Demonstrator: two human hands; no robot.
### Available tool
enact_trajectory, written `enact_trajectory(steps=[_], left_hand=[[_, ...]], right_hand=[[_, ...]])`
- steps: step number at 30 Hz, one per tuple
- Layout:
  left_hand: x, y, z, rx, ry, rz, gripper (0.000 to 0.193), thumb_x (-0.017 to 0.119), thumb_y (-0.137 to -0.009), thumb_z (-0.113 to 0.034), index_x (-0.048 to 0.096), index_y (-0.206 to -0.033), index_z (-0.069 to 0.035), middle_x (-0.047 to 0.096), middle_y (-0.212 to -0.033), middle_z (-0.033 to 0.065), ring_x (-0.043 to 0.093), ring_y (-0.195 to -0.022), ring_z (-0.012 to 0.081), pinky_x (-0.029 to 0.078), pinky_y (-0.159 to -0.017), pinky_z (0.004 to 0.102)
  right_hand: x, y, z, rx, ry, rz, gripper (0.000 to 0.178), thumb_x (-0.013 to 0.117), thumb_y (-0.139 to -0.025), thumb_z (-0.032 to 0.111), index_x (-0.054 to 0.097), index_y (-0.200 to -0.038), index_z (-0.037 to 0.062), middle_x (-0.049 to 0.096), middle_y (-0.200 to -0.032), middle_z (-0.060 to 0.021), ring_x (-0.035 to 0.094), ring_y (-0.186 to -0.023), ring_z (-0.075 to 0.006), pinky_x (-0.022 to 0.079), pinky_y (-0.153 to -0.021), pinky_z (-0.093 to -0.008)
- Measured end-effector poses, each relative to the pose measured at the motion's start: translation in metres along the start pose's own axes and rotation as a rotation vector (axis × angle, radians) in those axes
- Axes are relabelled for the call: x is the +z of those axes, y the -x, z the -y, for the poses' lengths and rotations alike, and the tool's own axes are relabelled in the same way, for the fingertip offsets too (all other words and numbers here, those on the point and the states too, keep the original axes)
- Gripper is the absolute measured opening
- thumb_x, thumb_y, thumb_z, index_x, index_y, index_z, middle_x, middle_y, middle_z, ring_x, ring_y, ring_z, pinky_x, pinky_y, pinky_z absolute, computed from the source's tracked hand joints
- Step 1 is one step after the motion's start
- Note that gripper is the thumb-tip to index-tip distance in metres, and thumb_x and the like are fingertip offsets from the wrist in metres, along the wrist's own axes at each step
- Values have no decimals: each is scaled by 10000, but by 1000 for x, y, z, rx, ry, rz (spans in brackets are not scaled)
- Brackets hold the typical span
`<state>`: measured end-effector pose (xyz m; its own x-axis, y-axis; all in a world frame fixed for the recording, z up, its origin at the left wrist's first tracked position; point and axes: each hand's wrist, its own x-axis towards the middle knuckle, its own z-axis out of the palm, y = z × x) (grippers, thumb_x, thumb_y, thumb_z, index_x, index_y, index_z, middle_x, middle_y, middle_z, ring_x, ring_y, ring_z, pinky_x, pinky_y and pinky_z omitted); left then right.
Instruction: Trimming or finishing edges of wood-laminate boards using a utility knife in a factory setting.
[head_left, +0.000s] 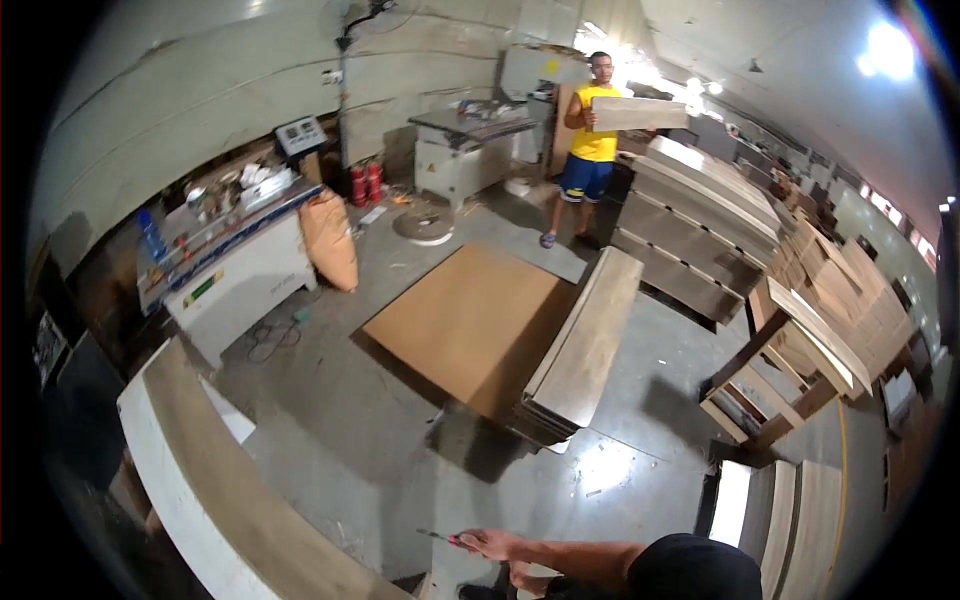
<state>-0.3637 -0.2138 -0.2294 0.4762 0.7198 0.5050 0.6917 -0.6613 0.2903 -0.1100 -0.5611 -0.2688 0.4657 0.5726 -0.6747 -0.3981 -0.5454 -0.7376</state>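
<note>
My right hand (487,543) comes in from the lower right, its arm stretched toward the left. Its fingers are closed around the red-and-black handle of a slim hand tool (437,536). The tool's thin dark end points left, and it is too small to tell its kind. A patch of bare skin shows below my forearm, beside a dark shoe, and looks like part of my leg. I cannot find my left hand. Left of the tool lies a long wood-grain panel (225,470) with a white edge, not touched by my right hand.
A stack of long boards (590,345) stands beside a brown sheet (475,330) on the floor. A person in yellow (597,140) carries a board (640,114). Stacked panels (690,225) and a wooden frame (775,375) stand right; a machine (245,285) stands left.
</note>
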Motion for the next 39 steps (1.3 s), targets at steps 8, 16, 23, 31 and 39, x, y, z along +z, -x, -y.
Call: enact_trajectory(steps=[8,16,23,31,39], left_hand=[[7,8,39,-209,-6,271,662,463,-997,-476,478,-1504,-51,528,-1468,192,453,-1373,418,324,-1156,599],[28,-21,40,-374,-29,417,745,600,-892,-287,387,-1583,-109,405,-1611,150,289,-1534,366,133,-1263,576],[17,-6,53,-398,-60,448,759,610,-876,-279,385,-1581,-111,399,-1619,144,285,-1542,352,128,-1262,585],[21,-5,54,-415,-27,427,768,632,-855,-277,403,-1573,-132,410,-1615,129,288,-1543,355,126,-1263,598],[17,-1,57,-365,-63,514,779,575,-881,-326,357,-1597,-108,338,-1653,149,220,-1567,378,78,-1256,636]], right_hand=[[76,-62,88,-371,454,59,386,565,-1039,406,623,-1324,153,673,-1198,-154,642,-1092,-346,505,-946,-427],[158,-111,161,-565,684,-35,328,606,-1011,404,645,-1129,100,707,-1097,-131,684,-1020,-354,541,-874,-441],[165,-157,170,-749,780,-127,279,737,-932,301,667,-1127,114,709,-994,-100,704,-861,-335,563,-738,-421],[157,-141,166,-593,973,-82,291,706,-937,307,669,-1154,117,682,-949,-104,684,-865,-329,536,-743,-446],[162,-159,188,-624,1031,-99,285,668,-962,312,666,-1180,128,666,-950,-110,675,-876,-355,534,-753,-474]])
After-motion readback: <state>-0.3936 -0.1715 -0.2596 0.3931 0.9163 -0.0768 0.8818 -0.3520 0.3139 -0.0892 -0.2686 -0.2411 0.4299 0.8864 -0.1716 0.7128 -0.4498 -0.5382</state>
